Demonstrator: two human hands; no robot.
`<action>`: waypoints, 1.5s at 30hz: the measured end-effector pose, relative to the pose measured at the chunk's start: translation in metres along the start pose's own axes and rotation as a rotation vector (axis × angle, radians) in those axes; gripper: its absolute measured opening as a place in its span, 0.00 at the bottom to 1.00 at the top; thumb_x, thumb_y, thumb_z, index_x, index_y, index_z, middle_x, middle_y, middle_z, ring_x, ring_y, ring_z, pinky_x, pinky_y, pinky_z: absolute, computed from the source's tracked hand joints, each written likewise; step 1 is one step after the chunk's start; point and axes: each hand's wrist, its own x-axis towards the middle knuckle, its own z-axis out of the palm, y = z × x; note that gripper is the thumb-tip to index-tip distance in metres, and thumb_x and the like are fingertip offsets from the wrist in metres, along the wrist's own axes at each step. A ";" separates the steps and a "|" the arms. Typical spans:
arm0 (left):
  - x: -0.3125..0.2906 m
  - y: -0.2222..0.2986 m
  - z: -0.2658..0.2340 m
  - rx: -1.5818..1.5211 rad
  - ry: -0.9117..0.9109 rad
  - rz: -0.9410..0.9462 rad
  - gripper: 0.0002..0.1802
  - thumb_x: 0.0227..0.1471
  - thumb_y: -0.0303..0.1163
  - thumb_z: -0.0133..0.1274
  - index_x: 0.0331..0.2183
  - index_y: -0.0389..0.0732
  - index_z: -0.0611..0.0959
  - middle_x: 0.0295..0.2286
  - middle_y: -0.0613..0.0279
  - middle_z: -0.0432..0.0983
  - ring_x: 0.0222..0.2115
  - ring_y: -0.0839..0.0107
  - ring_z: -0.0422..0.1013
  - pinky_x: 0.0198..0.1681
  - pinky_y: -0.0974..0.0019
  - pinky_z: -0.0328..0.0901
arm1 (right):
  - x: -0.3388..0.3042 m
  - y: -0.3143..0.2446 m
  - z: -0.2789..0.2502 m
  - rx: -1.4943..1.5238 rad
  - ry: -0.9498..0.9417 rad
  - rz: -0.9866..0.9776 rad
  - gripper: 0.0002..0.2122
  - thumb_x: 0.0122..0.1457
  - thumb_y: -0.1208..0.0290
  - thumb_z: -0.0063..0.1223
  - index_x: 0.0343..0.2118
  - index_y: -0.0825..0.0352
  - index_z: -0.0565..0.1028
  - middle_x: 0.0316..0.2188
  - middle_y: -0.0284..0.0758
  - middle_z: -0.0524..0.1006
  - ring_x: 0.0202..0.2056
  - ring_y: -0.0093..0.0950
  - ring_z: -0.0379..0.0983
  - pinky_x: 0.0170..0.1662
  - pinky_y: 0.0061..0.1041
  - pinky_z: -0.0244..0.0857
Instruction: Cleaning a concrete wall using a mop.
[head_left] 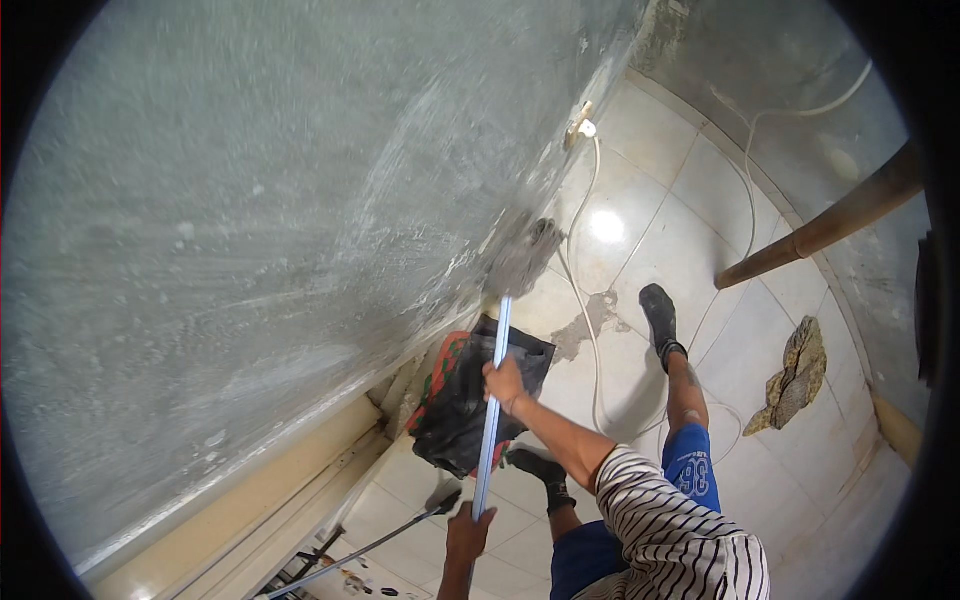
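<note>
A mop with a pale blue-white pole slants up from the lower edge. Its grey, shaggy, slightly blurred head lies on the tiles against the foot of the grey wall. Partway along the pole, my right hand is wrapped round it, the arm in a striped sleeve. Lower down, my left hand grips the same pole near its rear end. Beneath the pole, a crumpled black sheet lies on the floor, with a red and green patterned cloth showing at its edge.
A white hose or cable winds across the tiles. To the right, a brown pole leans down to the floor near a crumpled patterned rag. Another thin pole with a black end lies lower left. Grey wet patches mark the tiles.
</note>
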 end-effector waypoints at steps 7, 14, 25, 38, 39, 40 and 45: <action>-0.013 0.075 -0.016 0.098 -0.162 -0.252 0.19 0.46 0.41 0.52 0.29 0.32 0.71 0.23 0.39 0.72 0.27 0.43 0.70 0.29 0.50 0.64 | 0.011 0.013 -0.012 0.151 -0.087 0.141 0.04 0.52 0.77 0.40 0.23 0.71 0.64 0.15 0.36 0.64 0.12 0.25 0.61 0.13 0.27 0.59; 0.085 0.074 0.036 -0.081 -0.181 0.058 0.21 0.47 0.41 0.49 0.35 0.30 0.70 0.30 0.34 0.71 0.35 0.39 0.67 0.39 0.48 0.61 | 0.108 -0.032 -0.069 0.192 -0.059 -0.022 0.06 0.49 0.78 0.39 0.19 0.69 0.67 0.11 0.35 0.65 0.10 0.28 0.62 0.11 0.28 0.57; 0.122 0.137 0.009 -0.088 -0.331 -0.007 0.20 0.49 0.42 0.47 0.34 0.32 0.69 0.30 0.35 0.71 0.34 0.39 0.66 0.36 0.48 0.61 | 0.087 -0.146 -0.093 0.125 0.190 -0.288 0.05 0.51 0.76 0.41 0.24 0.73 0.63 0.14 0.32 0.63 0.12 0.21 0.60 0.11 0.20 0.57; 0.030 0.104 -0.058 -0.242 -0.251 0.059 0.18 0.48 0.35 0.51 0.38 0.34 0.69 0.28 0.40 0.71 0.30 0.44 0.69 0.33 0.54 0.63 | -0.046 -0.164 -0.035 -0.192 0.242 -0.404 0.13 0.52 0.75 0.42 0.34 0.82 0.58 0.18 0.43 0.69 0.13 0.30 0.69 0.13 0.26 0.65; 0.020 0.108 -0.064 -0.248 -0.257 0.029 0.17 0.47 0.35 0.51 0.36 0.34 0.70 0.25 0.42 0.72 0.28 0.46 0.70 0.31 0.55 0.64 | -0.054 -0.163 -0.034 -0.195 0.239 -0.435 0.12 0.52 0.75 0.41 0.33 0.79 0.58 0.18 0.43 0.69 0.13 0.30 0.69 0.12 0.26 0.64; 0.009 0.113 -0.074 -0.253 -0.257 0.034 0.17 0.47 0.35 0.51 0.36 0.34 0.70 0.25 0.42 0.72 0.28 0.46 0.70 0.31 0.55 0.64 | -0.068 -0.165 -0.030 -0.199 0.242 -0.441 0.12 0.52 0.75 0.41 0.33 0.79 0.58 0.18 0.43 0.69 0.13 0.30 0.69 0.12 0.26 0.64; -0.056 0.087 -0.112 -0.111 -0.179 -0.005 0.19 0.42 0.33 0.52 0.39 0.39 0.74 0.20 0.54 0.73 0.21 0.66 0.71 0.27 0.65 0.64 | -0.151 -0.148 0.007 -0.180 0.159 -0.434 0.11 0.54 0.73 0.42 0.32 0.74 0.56 0.15 0.42 0.70 0.12 0.30 0.70 0.14 0.28 0.65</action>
